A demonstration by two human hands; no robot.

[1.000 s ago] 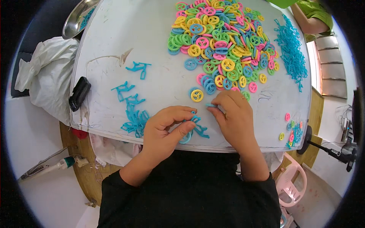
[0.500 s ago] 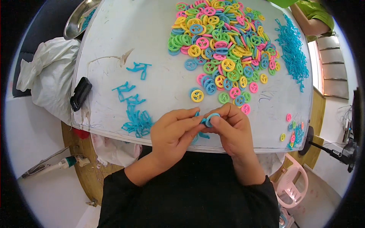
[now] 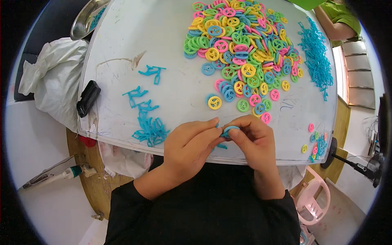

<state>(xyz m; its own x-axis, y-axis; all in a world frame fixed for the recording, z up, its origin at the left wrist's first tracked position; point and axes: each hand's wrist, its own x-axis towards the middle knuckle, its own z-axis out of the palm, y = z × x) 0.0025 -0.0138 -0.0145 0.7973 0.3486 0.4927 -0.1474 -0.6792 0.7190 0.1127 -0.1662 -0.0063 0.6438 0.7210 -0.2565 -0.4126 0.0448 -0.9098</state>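
Observation:
My right hand [image 3: 257, 141] pinches a small blue plastic wheel [image 3: 231, 128] between thumb and forefinger, just above the table's near edge. My left hand [image 3: 188, 142] is closed on a turquoise plastic piece [image 3: 217, 125], mostly hidden by the fingers; a tip shows above them. The wheel and the piece meet between my fingertips, but I cannot tell whether they are joined. Under my hands another turquoise bit [image 3: 221, 146] lies on the table. Left of my left hand is a small pile of turquoise frame-shaped pieces [image 3: 150, 130].
A big heap of colourful wheels [image 3: 249, 53] covers the far middle of the white table [image 3: 122, 49]. Turquoise pieces [image 3: 316, 57] lie heaped at the right; a small mixed group [image 3: 320, 145] sits nearer. A black case [image 3: 87, 99] rests at the left edge. Another person's arm [image 3: 332, 28] reaches in far right.
The wheel has tilted, now showing more edge-on between my fingertips. Both hands have shifted slightly right. The whole scene sits a little differently as the view moved.

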